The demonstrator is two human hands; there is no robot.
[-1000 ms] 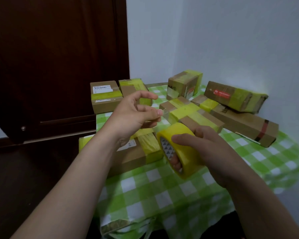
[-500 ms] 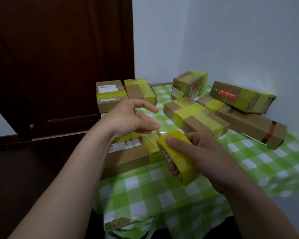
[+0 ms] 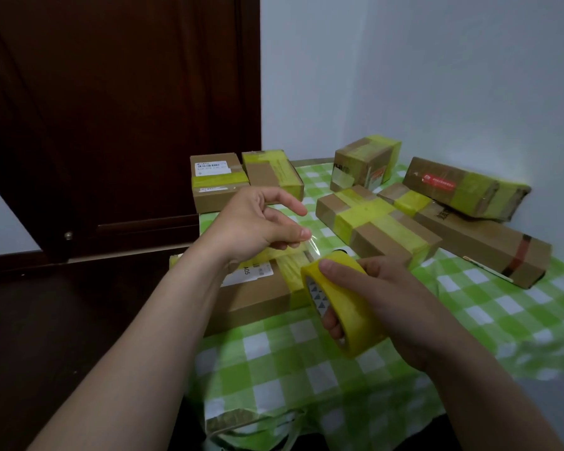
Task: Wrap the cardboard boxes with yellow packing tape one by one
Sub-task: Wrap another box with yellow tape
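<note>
**Q:** What are the hands doing?

**A:** The right hand (image 3: 391, 304) grips a roll of yellow tape (image 3: 349, 320). Its thumb lies across the outer face and its fingers curl through the core. The left hand (image 3: 251, 226), up and to the left, pinches the loose end of tape (image 3: 308, 247) between thumb and curled fingers, with the index finger lifted clear. A short glossy strip runs from that pinch down to the roll.

**Q:** Where is the box?

**A:** A cardboard box (image 3: 254, 297) lies flat just beneath and between both hands, near the table's left edge. It has a white label (image 3: 251, 275) and one yellow band across it. The roll hovers at its right end.

**Q:** And around that?

**A:** A green-and-white checked tablecloth (image 3: 306, 362) covers the table. Beyond the hands lie a cross-taped box (image 3: 375, 222) and several other taped boxes, set against a pale wall (image 3: 437, 76). To the left is a dark wooden door (image 3: 111, 109).
</note>
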